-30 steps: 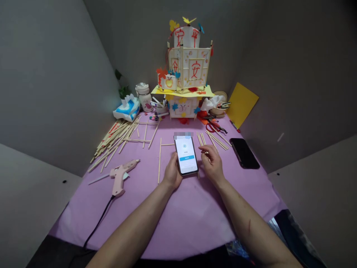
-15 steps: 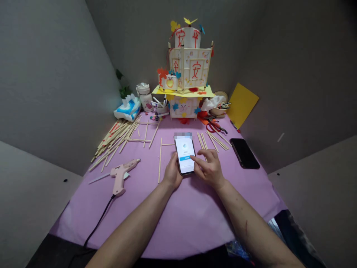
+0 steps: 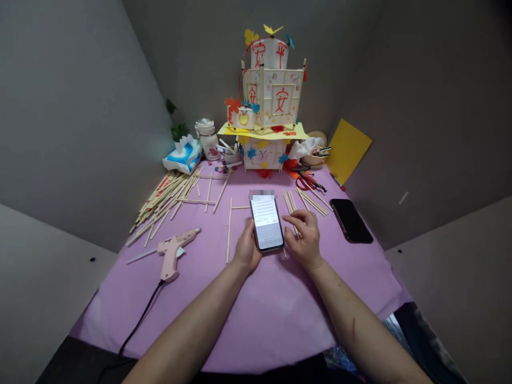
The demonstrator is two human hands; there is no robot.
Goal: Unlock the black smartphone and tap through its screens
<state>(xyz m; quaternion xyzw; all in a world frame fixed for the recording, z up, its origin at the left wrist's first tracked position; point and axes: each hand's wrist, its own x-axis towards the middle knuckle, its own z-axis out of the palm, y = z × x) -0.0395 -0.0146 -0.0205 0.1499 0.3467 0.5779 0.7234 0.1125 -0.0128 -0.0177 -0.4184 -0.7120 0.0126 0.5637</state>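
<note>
A smartphone [image 3: 267,226] with a lit screen is held from its left side by my left hand [image 3: 248,248], closed around the lower edge. Its screen shows lines of small text over a greyed lower part. Just right of the phone hovers my right hand [image 3: 304,237], apart from the screen, fingers loosely bent and holding nothing. Thin wooden sticks [image 3: 292,205] lie beyond that hand, and one stick shows beneath it. Left of the phone, more sticks [image 3: 229,232] form part of a frame on the purple cloth [image 3: 256,309].
A pink glue gun [image 3: 171,256] with a black cord lies at left, below a stick pile [image 3: 164,205]. At back stands a decorated paper lantern [image 3: 272,98]. A dark phone [image 3: 351,220], red-handled pliers [image 3: 312,183], tissues [image 3: 183,154] and a lidded bottle [image 3: 208,140] surround the middle.
My right index finger has lifted off the phone screen and drawn right. The screen switched from a page with a blue button to text lines over grey. My left hand keeps its hold.
</note>
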